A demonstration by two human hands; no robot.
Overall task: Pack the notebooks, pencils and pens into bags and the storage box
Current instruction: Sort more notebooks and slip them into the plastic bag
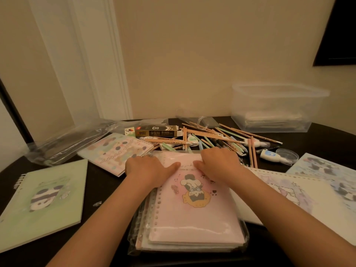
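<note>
Item 1: pink loose-leaf notebook, top of a stack inside a clear bag, near centre of the dark table. Its long axis runs near to far, with the punched edge to the left.

Left hand and right hand: both at the bag's far end, fingers curled over the edge and thumbs on top, pinching it.

Item 2: pencils and pens, a loose heap beyond the hands, mostly lying left-right or diagonal.

Item 3: clear storage box, far right.

Item 4: green panda notebook, near left, spiral edge far-left.
</note>
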